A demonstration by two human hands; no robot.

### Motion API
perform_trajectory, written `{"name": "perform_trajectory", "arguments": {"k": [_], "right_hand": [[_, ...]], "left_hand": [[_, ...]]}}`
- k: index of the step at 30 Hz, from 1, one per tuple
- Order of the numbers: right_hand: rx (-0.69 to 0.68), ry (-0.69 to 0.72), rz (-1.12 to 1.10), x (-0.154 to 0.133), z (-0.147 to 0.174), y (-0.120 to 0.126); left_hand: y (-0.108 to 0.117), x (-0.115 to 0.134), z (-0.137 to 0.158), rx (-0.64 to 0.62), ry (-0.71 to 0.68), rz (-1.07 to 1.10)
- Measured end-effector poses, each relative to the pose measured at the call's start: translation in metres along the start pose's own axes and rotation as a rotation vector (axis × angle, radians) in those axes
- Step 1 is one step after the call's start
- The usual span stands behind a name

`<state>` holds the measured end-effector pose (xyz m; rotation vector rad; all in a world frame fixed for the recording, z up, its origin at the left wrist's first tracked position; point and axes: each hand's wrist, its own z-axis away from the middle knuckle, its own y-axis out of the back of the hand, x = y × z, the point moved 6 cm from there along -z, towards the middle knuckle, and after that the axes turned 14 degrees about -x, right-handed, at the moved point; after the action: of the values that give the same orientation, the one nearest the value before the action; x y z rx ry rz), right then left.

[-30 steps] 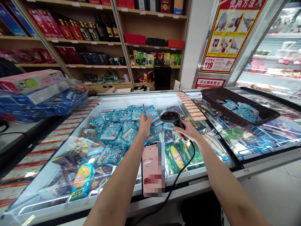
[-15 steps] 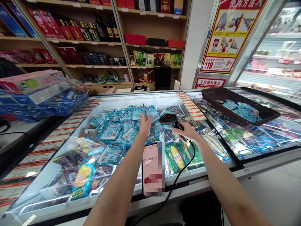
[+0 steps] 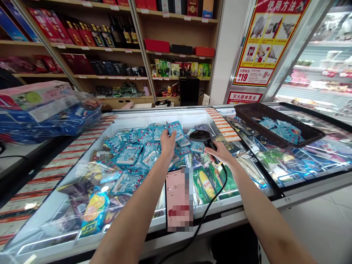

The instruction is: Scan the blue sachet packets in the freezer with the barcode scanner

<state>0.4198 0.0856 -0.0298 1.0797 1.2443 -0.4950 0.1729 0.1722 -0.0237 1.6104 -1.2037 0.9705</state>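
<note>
Between the fingers of my left hand (image 3: 168,143) is a small blue packet (image 3: 176,131), held above a heap of similar blue packets (image 3: 129,154) on the glass top of a freezer (image 3: 154,116). My right hand (image 3: 220,152) is wrapped round the handle of a black barcode scanner (image 3: 200,136). The scanner's head is just right of the held packet, apart from it. Its black cable (image 3: 213,200) curves down past a phone (image 3: 178,198) with a pink screen, which lies at the freezer's near edge.
A dark brown basket (image 3: 313,135) holding more blue packets stands on the freezer at right. Plastic-wrapped goods with a pink box (image 3: 35,96) on top are piled at left. Shelves (image 3: 176,32) of bottles and boxes line the back wall.
The blue packet in my left hand has shifted slightly left and up, its printed face turned more toward me. The scanner has moved a little right, and the hold of both hands is unchanged.
</note>
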Motion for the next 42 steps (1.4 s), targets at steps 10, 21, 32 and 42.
{"name": "perform_trajectory", "arguments": {"k": [10,21,32,42], "right_hand": [[0.11,-0.002,-0.03,0.005,-0.001,0.008],[0.154,-0.021,-0.06,0.004,0.001,0.015],[0.135,-0.04,-0.007,0.001,0.0,0.013],[0.118,-0.024,-0.051,0.004,0.0,0.011]], "left_hand": [[0.042,0.026,0.006,0.048,-0.031,-0.649],[-0.072,0.034,0.029,-0.568,-0.213,-0.879],[-0.08,0.009,0.024,-0.558,-0.056,-0.847],[-0.054,0.002,0.019,-0.48,0.006,-0.15]]}}
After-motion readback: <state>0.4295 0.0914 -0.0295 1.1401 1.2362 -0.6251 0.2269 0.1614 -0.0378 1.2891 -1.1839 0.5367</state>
